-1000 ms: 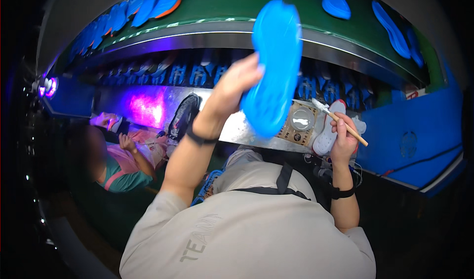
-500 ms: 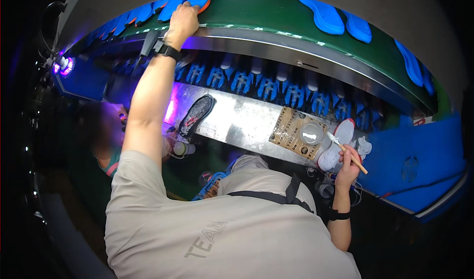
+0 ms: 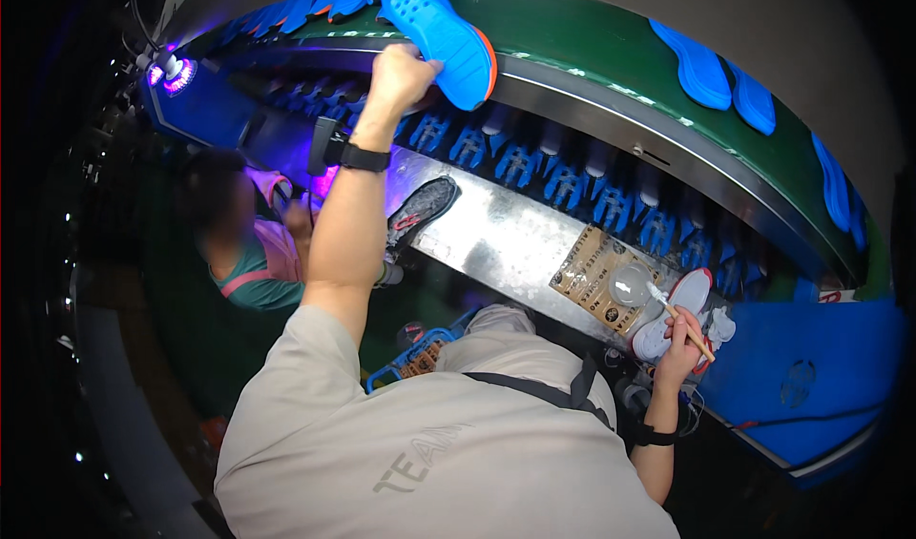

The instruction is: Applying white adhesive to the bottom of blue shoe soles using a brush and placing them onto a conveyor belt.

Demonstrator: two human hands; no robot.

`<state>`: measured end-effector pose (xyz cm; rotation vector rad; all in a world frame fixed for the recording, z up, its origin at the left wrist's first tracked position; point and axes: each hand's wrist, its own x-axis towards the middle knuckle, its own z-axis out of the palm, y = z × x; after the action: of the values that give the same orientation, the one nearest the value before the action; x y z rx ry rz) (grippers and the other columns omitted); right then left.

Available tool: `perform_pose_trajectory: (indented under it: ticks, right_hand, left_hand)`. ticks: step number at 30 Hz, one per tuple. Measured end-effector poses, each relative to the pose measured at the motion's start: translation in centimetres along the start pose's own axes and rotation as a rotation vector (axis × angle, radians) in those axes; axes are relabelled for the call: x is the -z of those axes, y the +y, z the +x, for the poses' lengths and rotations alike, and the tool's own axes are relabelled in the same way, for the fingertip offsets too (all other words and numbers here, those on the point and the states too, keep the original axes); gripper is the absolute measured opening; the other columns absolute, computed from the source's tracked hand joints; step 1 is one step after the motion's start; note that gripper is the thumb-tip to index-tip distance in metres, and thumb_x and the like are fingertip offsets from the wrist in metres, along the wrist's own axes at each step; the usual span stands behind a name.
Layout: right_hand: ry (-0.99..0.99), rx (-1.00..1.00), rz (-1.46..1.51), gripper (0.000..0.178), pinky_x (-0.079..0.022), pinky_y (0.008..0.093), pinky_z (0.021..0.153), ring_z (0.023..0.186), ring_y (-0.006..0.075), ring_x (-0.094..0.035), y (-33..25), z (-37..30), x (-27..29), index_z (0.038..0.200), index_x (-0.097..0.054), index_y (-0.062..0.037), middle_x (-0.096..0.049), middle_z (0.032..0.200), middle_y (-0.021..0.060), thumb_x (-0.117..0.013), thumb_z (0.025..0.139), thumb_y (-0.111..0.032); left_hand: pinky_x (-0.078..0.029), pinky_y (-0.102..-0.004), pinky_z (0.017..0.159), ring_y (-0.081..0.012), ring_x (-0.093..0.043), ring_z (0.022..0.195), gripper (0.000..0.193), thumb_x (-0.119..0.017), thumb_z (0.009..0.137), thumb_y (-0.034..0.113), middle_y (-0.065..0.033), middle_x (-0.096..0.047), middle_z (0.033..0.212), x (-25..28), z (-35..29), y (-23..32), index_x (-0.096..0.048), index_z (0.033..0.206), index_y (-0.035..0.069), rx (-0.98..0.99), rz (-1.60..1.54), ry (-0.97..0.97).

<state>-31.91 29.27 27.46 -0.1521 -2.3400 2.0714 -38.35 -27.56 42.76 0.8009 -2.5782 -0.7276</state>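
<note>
My left hand is closed on the edge of a blue insole with an orange rim. The insole is tilted over the front edge of the green shelf, and small holes show at its far end. Lower right, my right hand grips a paintbrush by its wooden handle, white bristles pointing toward a round, pale bowl. That bowl stands on brown printed paper or card. Beside the brush lie white shoes with red edging, partly covered by my hand.
More blue insoles lie along the shelf. Below it runs a row of blue clamp-like holders. A dark shoe rests on the metal bench. At left are a co-worker and a purple lamp.
My left hand has lifted the orange-rimmed blue insole from the row and drawn it toward me. The right hand still holds the brush near the bowl. The whole view has shifted slightly.
</note>
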Motion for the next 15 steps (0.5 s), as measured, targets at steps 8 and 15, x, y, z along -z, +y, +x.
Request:
perform_pose_trajectory:
  ticks: [8, 15]
  right_hand:
    - [-0.066, -0.003, -0.028, 0.023, -0.042, 0.0222, 0.068, 0.074, 0.0082, -0.051, 0.0, -0.4, -0.9, 0.113, -0.067, 0.0023, -0.064, 0.086, 0.0047, -0.058, 0.101, -0.015]
    - [-0.047, -0.017, -0.043, 0.023, -0.042, 0.0222, 0.068, 0.074, 0.0081, -0.051, -0.3, -0.6, -0.9, 0.113, -0.067, 0.003, -0.064, 0.086, 0.005, -0.058, 0.101, -0.015]
  left_hand:
    - [-0.055, -0.0263, 0.053, -0.014, -0.062, 0.058, 0.054, -0.074, 0.087, 0.019, -0.0094, -0.067, 0.085, -3.0, -1.6, 2.2, -0.052, 0.13, -0.005, 0.241, -0.828, 0.037]
    - [-0.053, -0.0539, 0.085, -0.0391, -0.06, 0.107, 0.062, -0.049, 0.097, 0.051, -0.0248, -0.058, 0.121, -3.5, -6.5, 1.9, -0.05, 0.13, -0.001, 0.304, -1.903, -0.348]
